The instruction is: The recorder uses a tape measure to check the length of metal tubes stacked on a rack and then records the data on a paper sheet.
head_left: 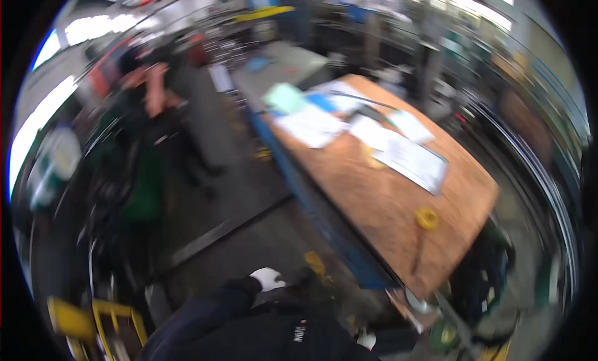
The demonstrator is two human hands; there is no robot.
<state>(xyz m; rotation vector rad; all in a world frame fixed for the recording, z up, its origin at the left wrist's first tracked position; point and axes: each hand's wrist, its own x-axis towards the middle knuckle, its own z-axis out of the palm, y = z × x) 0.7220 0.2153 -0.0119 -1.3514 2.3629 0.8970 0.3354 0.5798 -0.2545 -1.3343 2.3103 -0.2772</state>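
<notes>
My left hand (268, 278), in a white glove, is in front of my dark jacket over the floor, apart from the workbench. Motion smears its fingers, and I make out nothing held in it. Low in the picture, my right hand (366, 340) shows only as a small white gloved patch beside my body; its fingers are hidden. To the right stands a workbench with a brown wooden top (349, 186) and blue sides. A round yellow thing (427, 219) lies near its close end, with a thin brown strip running from it toward me.
Loose papers (311, 125), a clipboard with a sheet (412, 161) and a pale green pad (284, 98) lie on the bench's far half. Another person (156, 93) is bent over at the left. A yellow frame (118, 320) stands at lower left; metal rails (529, 152) run along the right.
</notes>
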